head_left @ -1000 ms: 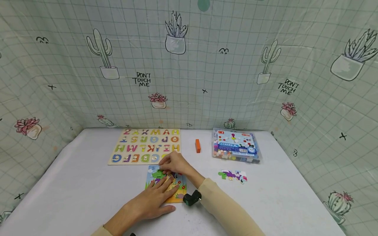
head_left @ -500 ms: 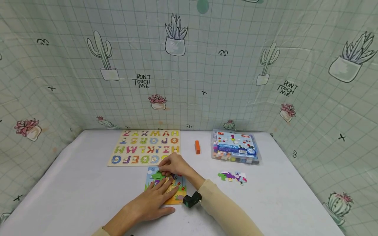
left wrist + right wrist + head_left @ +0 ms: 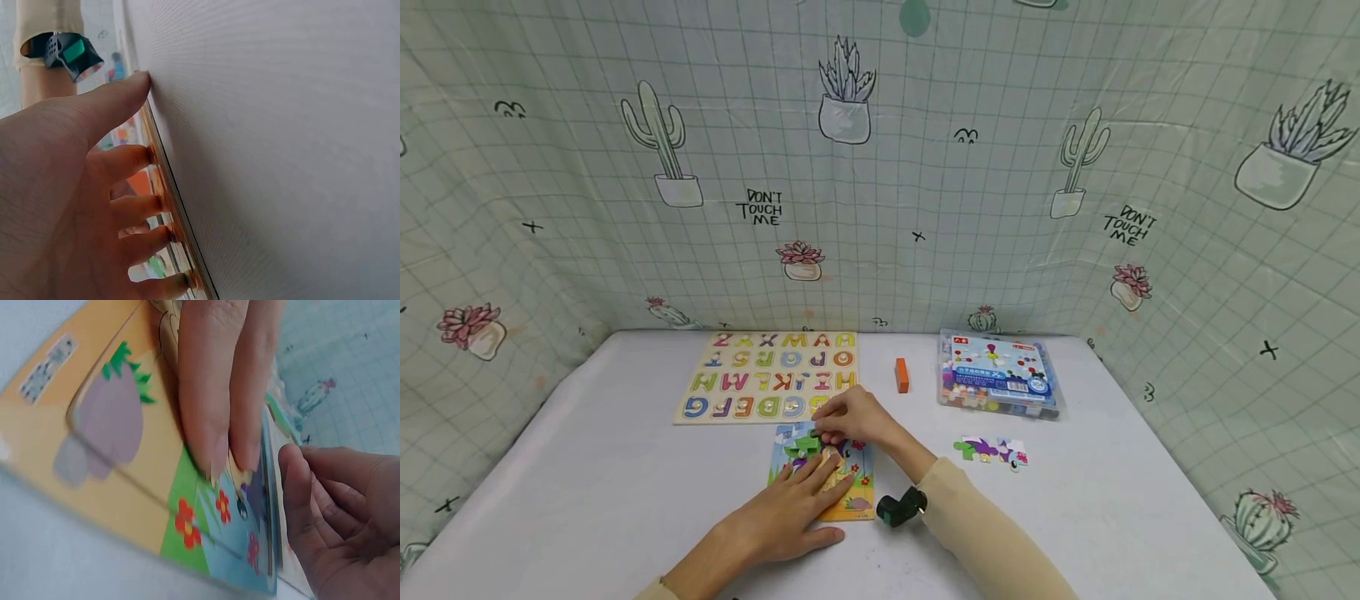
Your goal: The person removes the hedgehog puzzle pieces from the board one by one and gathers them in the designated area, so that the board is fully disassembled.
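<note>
My left hand point(image 3: 786, 512) lies with spread fingers on a small picture puzzle board point(image 3: 856, 505), its fingertips pressing the surface. In the left wrist view those fingertips point(image 3: 164, 201) bear on the board, while the thumb rests on the tablecloth beside its edge. At the board's far edge my right hand point(image 3: 856, 414) pinches a thin puzzle piece point(image 3: 282, 419) between thumb and fingers. Seen from the right wrist, that piece is tilted up from the board, edge-on, with green and blue showing. The purple and yellow figure in the middle is partly covered by the left fingers.
A wooden alphabet board point(image 3: 752, 383) lies just behind the puzzle. To the right are an orange block point(image 3: 902, 376), a clear plastic box point(image 3: 1000, 375) of coloured parts, and loose joined puzzle pieces point(image 3: 981, 448). A patterned curtain point(image 3: 880, 183) encloses the table.
My right hand has shifted slightly to the right, and the green puzzle piece under its fingers has tilted up. The left hand stays in place on the board.
</note>
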